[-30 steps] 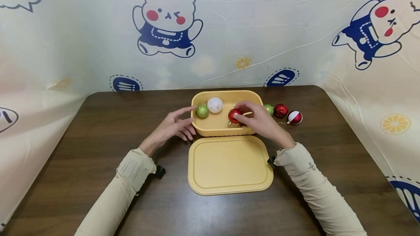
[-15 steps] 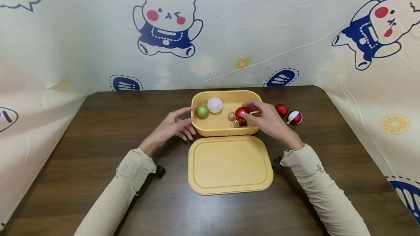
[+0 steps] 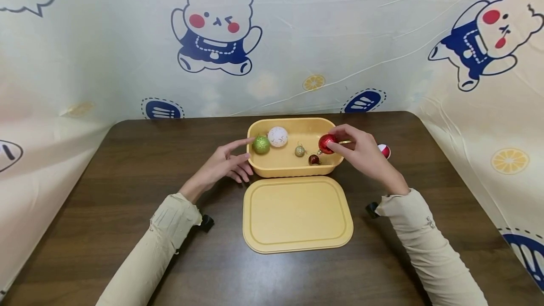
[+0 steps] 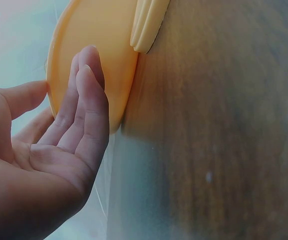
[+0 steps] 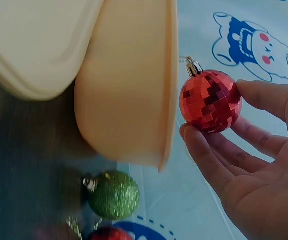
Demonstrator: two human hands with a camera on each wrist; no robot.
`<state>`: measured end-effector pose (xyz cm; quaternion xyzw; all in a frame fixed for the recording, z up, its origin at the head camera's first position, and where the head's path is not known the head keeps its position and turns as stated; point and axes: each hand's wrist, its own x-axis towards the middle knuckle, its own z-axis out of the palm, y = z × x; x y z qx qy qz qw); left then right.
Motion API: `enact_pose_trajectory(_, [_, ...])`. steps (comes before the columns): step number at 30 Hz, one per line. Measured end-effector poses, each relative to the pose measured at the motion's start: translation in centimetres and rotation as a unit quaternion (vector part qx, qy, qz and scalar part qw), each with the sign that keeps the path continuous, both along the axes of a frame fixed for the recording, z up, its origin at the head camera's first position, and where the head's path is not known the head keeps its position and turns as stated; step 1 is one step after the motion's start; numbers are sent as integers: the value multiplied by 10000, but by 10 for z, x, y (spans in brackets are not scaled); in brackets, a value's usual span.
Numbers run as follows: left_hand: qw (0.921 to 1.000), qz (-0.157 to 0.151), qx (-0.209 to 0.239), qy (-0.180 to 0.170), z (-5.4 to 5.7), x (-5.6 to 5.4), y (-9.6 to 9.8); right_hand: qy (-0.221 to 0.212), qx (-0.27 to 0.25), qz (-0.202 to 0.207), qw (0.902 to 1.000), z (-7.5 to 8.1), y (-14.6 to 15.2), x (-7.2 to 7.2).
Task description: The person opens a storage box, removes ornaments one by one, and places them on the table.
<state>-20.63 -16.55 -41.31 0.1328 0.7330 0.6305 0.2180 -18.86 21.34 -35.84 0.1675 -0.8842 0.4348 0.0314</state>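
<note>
My right hand (image 3: 369,155) pinches a shiny red Christmas ball (image 5: 211,100) between thumb and fingers, above the right end of the yellow box (image 3: 293,172). The ball's metal cap points away from the palm. My left hand (image 3: 221,164) has its index finger and thumb against the box's left rim, the other fingers loosely bent below. Inside the box lie a green glitter ball (image 3: 261,145), a speckled white ball (image 3: 278,136), a small gold ball (image 3: 300,150) and a small dark red ball (image 3: 314,159).
In front of the box lies its yellow lid (image 3: 297,214), flat on the brown table (image 3: 127,178). Right of the box, partly behind my right hand, is a red-and-white ball (image 3: 385,150). The right wrist view shows another green ball (image 5: 115,195) and a red one (image 5: 110,234) there.
My right hand has moved right with the red ball, from over the box's middle to its right end. The small gold and dark red balls have come into view. My left hand stays still.
</note>
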Motion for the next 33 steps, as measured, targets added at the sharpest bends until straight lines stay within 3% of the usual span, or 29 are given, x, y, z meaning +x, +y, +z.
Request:
enact_pose_trajectory(10, [10000,-22,-43,47,0,0,-2,41,222,-182,9996,-3,22,6])
enact_pose_trajectory(16, [10000,-29,-11,34,0,0,-1,-9,105,-195,9998,-1,28,8])
enact_pose_trajectory(26, [10000,-40,-15,34,0,0,-1,243,399,-425,9980,4,40,10])
enact_pose_trajectory(33, [9999,-22,-91,53,1,1,-1,74,497,-691,9963,6,53,13])
